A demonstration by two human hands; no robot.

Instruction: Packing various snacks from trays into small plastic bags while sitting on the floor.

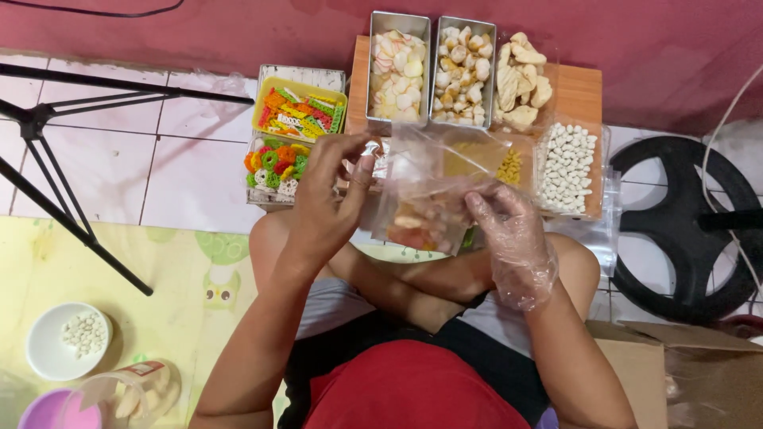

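My bare left hand [326, 199] pinches the clear plastic bag [425, 199] at its rim; my gloved right hand [513, 238] clasps its side above my lap. The film looks slippery; a loose pinch could spill the crackers [413, 226] inside.

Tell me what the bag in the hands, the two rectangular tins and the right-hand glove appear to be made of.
The bag: thin clear plastic film, glossy and crinkled, contents showing through. The two tins: likely bright metal, perhaps steel or aluminium, with grey reflective rims. The glove on the right hand: loose translucent plastic film, wrinkled, skin visible through it. The left hand is bare.
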